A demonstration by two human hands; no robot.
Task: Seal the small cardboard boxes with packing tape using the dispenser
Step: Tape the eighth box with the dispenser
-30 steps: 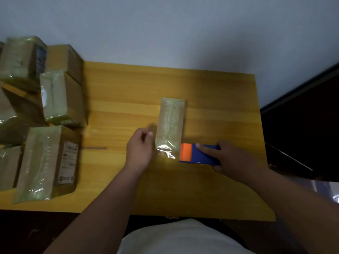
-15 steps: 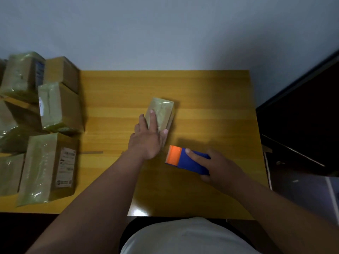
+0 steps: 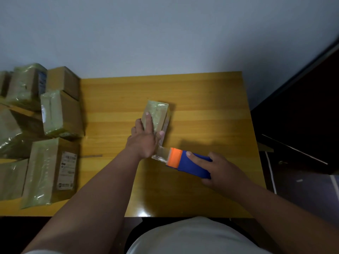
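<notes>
Taped cardboard boxes [image 3: 51,162] crowd the left edge of a yellow wooden tabletop [image 3: 201,99]. At centre, a person's left hand [image 3: 145,138] presses flat, fingers straight, on a small cardboard box [image 3: 159,112]. A clear strip of packing tape [image 3: 162,154] runs, apparently from the box's near end, to the blue-and-orange tape dispenser [image 3: 189,164] gripped by the right hand [image 3: 220,169].
</notes>
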